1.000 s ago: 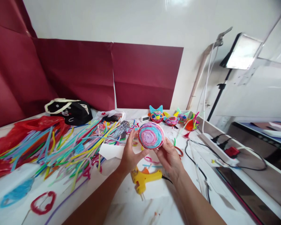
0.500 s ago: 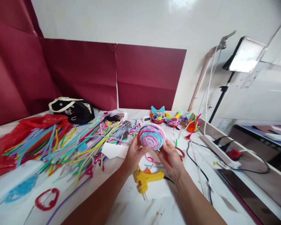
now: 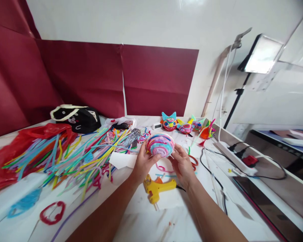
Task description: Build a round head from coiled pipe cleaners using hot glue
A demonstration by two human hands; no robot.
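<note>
Between my two hands, a round dome wound from pink, blue and lilac pipe cleaners point(image 3: 160, 145) is held above the table. My left hand point(image 3: 144, 161) grips its left edge, thumb along the near side. On the opposite edge, the fingers of my right hand point(image 3: 181, 161) are closed around the rim. The dome's underside is hidden from me. Below my hands lies a yellow hot glue gun point(image 3: 161, 187), its nozzle end to the left and its black cord to the right. Behind my right hand are orange-handled scissors point(image 3: 194, 163), partly covered.
Loose pipe cleaners point(image 3: 91, 161) and a red plastic bag point(image 3: 35, 141) spread over the left side. Finished colourful figures point(image 3: 169, 122) stand at the back. A power strip point(image 3: 234, 158) and a dark phone point(image 3: 265, 205) lie on the right. A red pipe-cleaner loop point(image 3: 53, 212) lies front left.
The dome has tilted slightly, so its spiral centre faces lower, and both hands have shifted a little with it. The view has moved slightly. Both hands keep their hold.
</note>
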